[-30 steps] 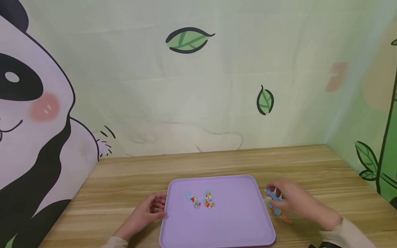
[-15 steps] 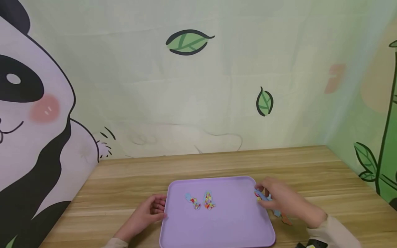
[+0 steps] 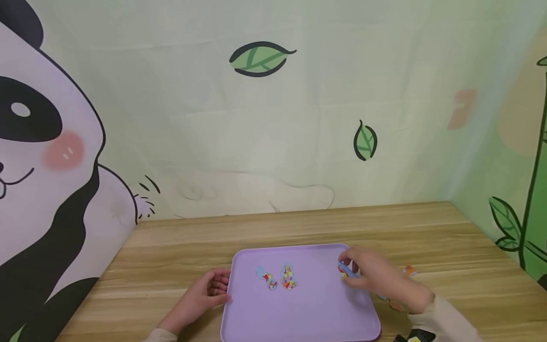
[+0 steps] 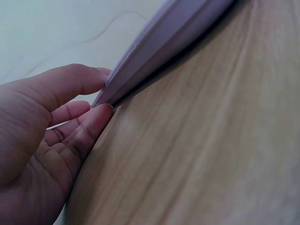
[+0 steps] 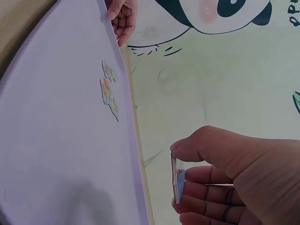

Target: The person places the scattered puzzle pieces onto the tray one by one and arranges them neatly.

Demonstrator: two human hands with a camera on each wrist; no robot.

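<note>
A flat, colourful puzzle piece [image 3: 348,270] is pinched between the thumb and fingers of my right hand [image 3: 372,271], above the right part of the lilac tray [image 3: 320,308]. In the right wrist view the piece [image 5: 178,180] shows edge-on, thin and light blue on its side. My left hand [image 3: 209,289] grips the tray's left rim; the left wrist view has thumb and fingertips right at the tray's edge [image 4: 154,56]. Two more puzzle pieces lie on the tray, a slanted one [image 3: 267,279] and an upright-looking one [image 3: 288,277] close beside it.
Right of the tray, an orange puzzle piece [image 3: 409,270] and another orange one [image 3: 396,306] lie on the wooden table [image 3: 188,237], partly behind my right arm. A printed cloth with a panda [image 3: 64,152] and leaves hangs behind the table.
My right hand has moved left with the puzzle piece, from the table over the tray's right rim. More of the pieces on the table shows now. The left hand stays put.
</note>
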